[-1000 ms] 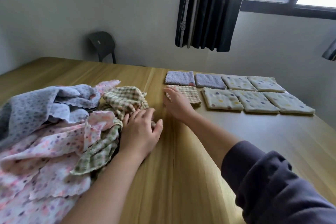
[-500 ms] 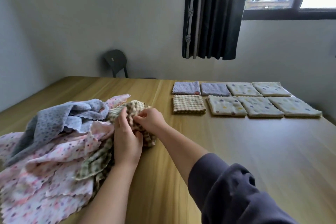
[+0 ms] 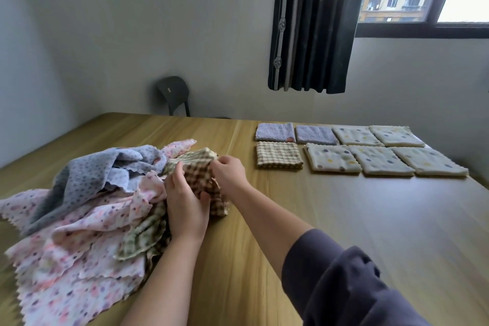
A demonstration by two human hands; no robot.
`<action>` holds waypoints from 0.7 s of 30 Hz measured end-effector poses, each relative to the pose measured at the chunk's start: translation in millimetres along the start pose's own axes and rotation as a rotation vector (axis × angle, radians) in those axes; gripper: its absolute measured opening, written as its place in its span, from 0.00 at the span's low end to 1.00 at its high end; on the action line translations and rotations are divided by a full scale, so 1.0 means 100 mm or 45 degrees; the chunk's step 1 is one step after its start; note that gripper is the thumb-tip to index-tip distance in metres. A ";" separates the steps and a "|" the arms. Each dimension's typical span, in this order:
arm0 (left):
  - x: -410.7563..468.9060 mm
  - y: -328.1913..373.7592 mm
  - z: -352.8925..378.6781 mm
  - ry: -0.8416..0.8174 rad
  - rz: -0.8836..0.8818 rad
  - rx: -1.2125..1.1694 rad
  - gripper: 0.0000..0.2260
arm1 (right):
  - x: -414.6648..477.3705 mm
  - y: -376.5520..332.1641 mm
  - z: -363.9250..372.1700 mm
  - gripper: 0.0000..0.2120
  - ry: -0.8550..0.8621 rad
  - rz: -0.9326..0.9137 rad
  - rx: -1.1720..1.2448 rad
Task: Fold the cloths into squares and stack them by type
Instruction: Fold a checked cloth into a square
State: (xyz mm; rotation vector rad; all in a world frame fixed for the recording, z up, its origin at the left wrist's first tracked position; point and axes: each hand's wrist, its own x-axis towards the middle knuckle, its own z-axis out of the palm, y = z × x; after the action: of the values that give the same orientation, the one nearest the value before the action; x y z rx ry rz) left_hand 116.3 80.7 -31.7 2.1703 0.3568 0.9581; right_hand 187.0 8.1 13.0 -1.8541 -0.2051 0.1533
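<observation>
I've got my left hand (image 3: 185, 209) and right hand (image 3: 229, 173) pinching the crumpled brown-checked cloth (image 3: 201, 177) mid-frame, freeing it from the heap to fold.

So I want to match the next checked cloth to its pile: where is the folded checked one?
In the head view the folded checked cloth lies right of centre on the table, just in front of a folded lilac cloth and left of the cream dotted squares.

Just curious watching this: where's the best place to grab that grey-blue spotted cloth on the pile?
Probably the grey-blue spotted cloth by its raised scalloped edge on top of the pile, coming from above. That fold stands free, while its lower parts drape over the pink cloths.
</observation>
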 end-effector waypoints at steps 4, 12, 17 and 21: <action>0.04 -0.04 0.03 -0.076 -0.095 0.082 0.30 | 0.00 -0.04 -0.31 0.10 0.153 0.007 0.360; 0.00 0.08 0.11 -0.153 0.082 0.513 0.20 | -0.41 0.32 -1.41 0.10 0.261 0.104 0.406; -0.33 0.46 0.26 -0.359 0.501 0.259 0.14 | -0.92 0.71 -1.85 0.08 0.311 0.136 0.316; -0.61 0.66 0.32 -0.899 0.682 0.111 0.23 | -1.24 0.87 -2.08 0.07 0.358 0.106 0.186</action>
State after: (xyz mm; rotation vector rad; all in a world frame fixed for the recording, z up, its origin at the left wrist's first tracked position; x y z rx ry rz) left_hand 95.8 -12.7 -31.2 2.5664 -0.5510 0.3722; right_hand 115.0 -238.1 -10.9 -1.7173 0.0765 -0.0357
